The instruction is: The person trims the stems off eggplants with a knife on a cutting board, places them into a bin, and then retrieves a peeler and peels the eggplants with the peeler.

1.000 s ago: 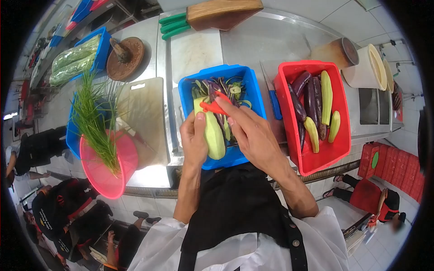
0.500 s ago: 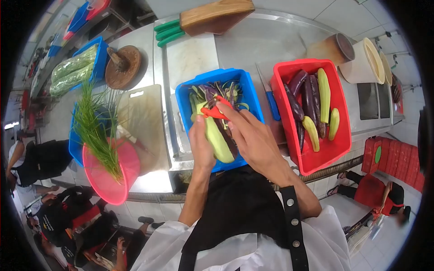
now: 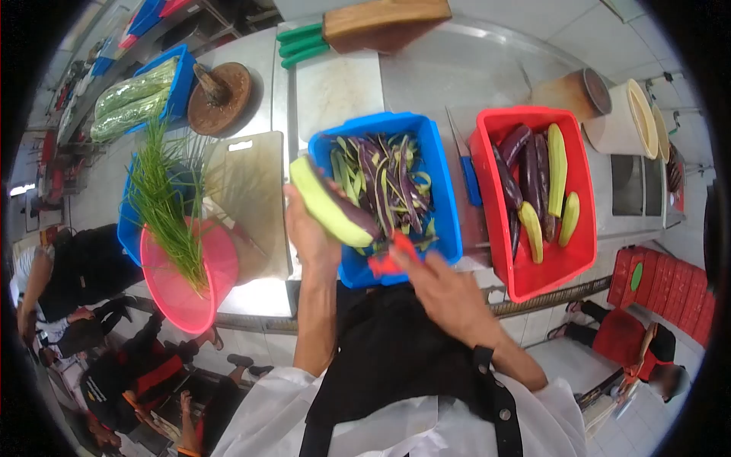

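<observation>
My left hand (image 3: 311,238) is closed around a partly peeled eggplant (image 3: 329,206), tilted over the blue tub's left side. Its near face is pale green, with dark purple skin along the right side and lower end. My right hand (image 3: 451,295) grips a red peeler (image 3: 394,256), blurred by motion, just beyond the eggplant's lower end. Purple and green peel strips (image 3: 384,171) lie in the blue tub (image 3: 448,206) beneath. To the right, a red tub (image 3: 572,266) holds whole purple eggplants (image 3: 531,171) and several peeled ones (image 3: 557,171).
A blue-handled knife (image 3: 469,179) lies between the tubs. At left are a cutting board (image 3: 259,164), a pink basket (image 3: 164,278) with long green stalks (image 3: 164,194), and a stone mortar (image 3: 236,95). Other people (image 3: 129,373) are beyond the counter's near edge.
The eggplant has turned and moved up and left in my left hand. My right hand has drawn the peeler down and right, exposing more peelings. The view has shifted slightly.
</observation>
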